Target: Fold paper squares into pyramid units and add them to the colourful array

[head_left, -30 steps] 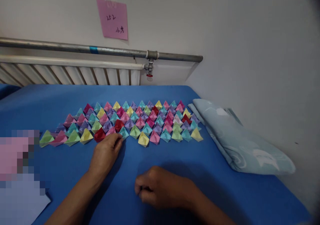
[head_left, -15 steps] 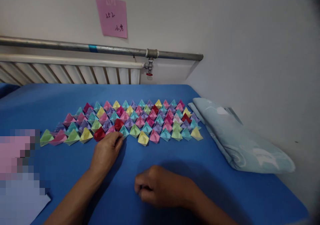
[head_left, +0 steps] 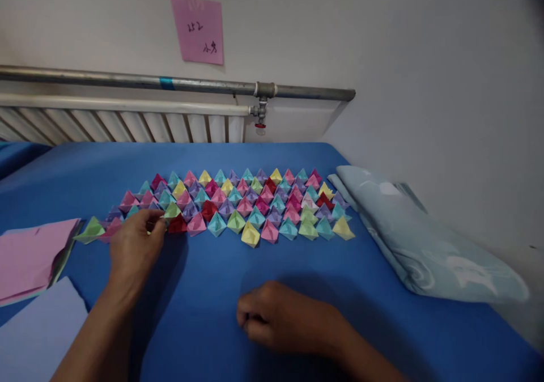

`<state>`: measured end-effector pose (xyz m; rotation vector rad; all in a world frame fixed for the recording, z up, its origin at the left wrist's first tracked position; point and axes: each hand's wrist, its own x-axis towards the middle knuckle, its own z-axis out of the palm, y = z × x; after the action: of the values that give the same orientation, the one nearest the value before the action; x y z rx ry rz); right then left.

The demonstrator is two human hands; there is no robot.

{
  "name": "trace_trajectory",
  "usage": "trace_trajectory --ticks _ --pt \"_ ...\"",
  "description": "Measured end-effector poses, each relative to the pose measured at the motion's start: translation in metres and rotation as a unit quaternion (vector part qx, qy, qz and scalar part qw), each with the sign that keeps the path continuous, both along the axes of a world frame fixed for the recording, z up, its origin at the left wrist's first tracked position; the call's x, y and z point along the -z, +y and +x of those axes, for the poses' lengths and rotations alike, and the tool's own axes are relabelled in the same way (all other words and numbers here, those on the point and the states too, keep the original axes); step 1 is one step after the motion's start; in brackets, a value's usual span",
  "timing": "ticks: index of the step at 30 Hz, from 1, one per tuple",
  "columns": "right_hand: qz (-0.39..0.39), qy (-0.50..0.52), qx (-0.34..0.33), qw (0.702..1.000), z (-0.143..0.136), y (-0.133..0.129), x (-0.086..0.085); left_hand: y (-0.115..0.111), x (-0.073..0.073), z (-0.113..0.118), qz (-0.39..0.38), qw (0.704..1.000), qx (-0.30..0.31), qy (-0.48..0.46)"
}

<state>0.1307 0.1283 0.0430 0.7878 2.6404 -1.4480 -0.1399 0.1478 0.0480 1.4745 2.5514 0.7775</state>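
Note:
Rows of small folded paper boats in many colours stand on the blue surface [head_left: 204, 274]. My left hand [head_left: 138, 237] reaches into the left part of the rows, its thumb and fingers closed at a light green boat [head_left: 172, 211]; it hides several boats behind it. Just right of that hand are a dark red boat [head_left: 177, 224] and a pink boat [head_left: 196, 224]. A yellow boat [head_left: 250, 234] sits slightly forward of the front row. My right hand [head_left: 266, 317] rests curled on the blue surface, in front of the rows; no object shows in it.
Pink paper sheets [head_left: 36, 254] and a pale blue sheet [head_left: 46, 328] lie at the left. A folded light blue cloth [head_left: 425, 240] lies along the right wall. Behind are a radiator [head_left: 127, 124], a metal pipe [head_left: 212, 84] and a pink wall note [head_left: 199, 29].
My left hand has moved left along the rows, from a light blue boat to the light green one. The light blue boat stands released. My right hand keeps its curled pose.

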Motion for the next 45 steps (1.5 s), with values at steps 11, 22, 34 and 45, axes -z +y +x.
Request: trace_trajectory --ticks 11,22,34,45 --pt "-0.02 -0.013 0.009 1.0 -0.002 0.001 -0.004 0.002 0.02 0.007 -0.034 0.992 0.111 -0.044" --pt "-0.023 -0.014 0.017 1.0 -0.002 0.001 -0.001 -0.003 -0.003 -0.001 0.012 0.999 0.02 -0.045" --pt "-0.01 -0.02 0.017 1.0 -0.003 0.001 -0.002 -0.002 0.016 -0.011 -0.055 0.992 0.108 0.019" --pt "-0.019 -0.024 0.016 0.999 -0.003 0.001 -0.004 -0.001 0.016 -0.01 -0.061 0.992 0.101 0.036"
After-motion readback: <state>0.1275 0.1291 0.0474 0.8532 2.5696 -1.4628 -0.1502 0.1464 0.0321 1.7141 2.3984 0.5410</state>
